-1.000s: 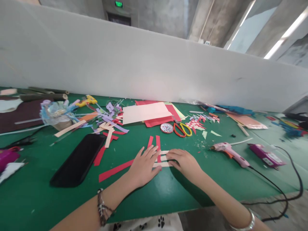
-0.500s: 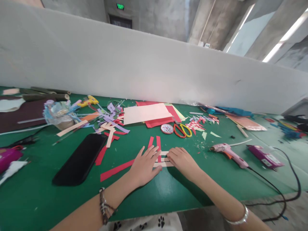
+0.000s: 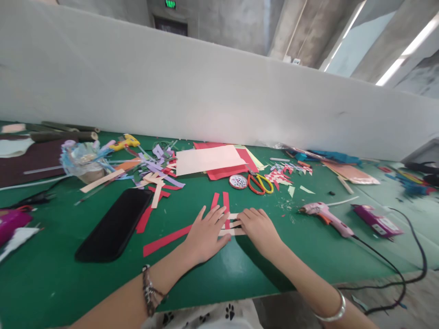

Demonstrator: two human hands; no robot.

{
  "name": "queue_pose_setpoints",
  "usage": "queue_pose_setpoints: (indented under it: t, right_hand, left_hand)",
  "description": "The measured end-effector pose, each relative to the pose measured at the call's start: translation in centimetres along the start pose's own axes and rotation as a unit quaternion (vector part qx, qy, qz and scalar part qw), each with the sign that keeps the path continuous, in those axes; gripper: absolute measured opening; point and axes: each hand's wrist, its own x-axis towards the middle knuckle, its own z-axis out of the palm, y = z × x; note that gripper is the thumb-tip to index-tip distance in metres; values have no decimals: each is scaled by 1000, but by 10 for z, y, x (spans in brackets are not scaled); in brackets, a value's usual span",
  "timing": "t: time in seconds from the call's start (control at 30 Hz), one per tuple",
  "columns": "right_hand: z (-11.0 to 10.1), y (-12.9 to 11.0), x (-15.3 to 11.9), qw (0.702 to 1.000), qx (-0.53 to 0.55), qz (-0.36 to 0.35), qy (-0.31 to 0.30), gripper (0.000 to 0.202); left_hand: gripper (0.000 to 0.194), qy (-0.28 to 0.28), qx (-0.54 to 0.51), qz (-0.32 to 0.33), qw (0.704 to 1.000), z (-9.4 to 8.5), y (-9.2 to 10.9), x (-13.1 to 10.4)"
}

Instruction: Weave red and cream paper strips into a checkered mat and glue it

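Note:
Red strips [image 3: 226,201] and pale strips [image 3: 233,232] cross each other on the green table. My left hand [image 3: 207,234] lies over their left part, fingers spread and pressing down. At the right ends of the pale strips is my right hand [image 3: 259,228], its fingers curled together round them; the fingertips are partly hidden. A longer red strip [image 3: 167,241] reaches out to the left from under my left hand.
A black phone [image 3: 115,226] lies at left. Beyond the strips are scissors [image 3: 259,183], a round bead tin [image 3: 238,182], a pale sheet [image 3: 209,160] and paper scraps [image 3: 157,167]. A pink glue gun [image 3: 325,218] with its cable lies at right.
My right hand has shifted very slightly, and the middle pale strip's end now tilts a little. My left hand stays flat in place.

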Motion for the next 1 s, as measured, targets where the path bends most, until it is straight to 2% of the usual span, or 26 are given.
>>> queue_pose_setpoints:
  t: [0.1,0.17,0.27,0.4,0.6,0.7,0.77,0.87,1.0]
  right_hand:
    - [2,6,-5,993,-65,-65,73,12]
    - [2,9,-9,988,-96,-77,90,14]
    - [1,13,-14,990,-107,-80,50,22]
    - [0,20,-16,996,-67,-64,2,28]
    - [-3,27,-18,997,-53,-52,-22,32]
    - [-12,22,-22,999,-28,-40,0,32]
    - [-19,14,-24,999,25,-17,31,31]
    - [-27,3,-29,994,95,17,60,25]
    - [-22,-5,-34,989,140,45,32,16]
  left_hand:
    - [53,-4,4,1,1000,1,0,1]
    - [53,-1,1,4,1000,1,-1,1]
    - [53,6,-8,7,1000,2,-2,1]
    - [54,7,-13,11,1000,1,-2,1]
    - [52,12,-14,7,1000,3,-1,1]
    - [55,4,-29,4,1000,3,-1,1]
    - [57,-3,-56,16,998,-5,-4,0]
    - [55,4,-122,36,992,-27,-16,-7]
    - [46,58,-176,40,982,-52,-41,-25]
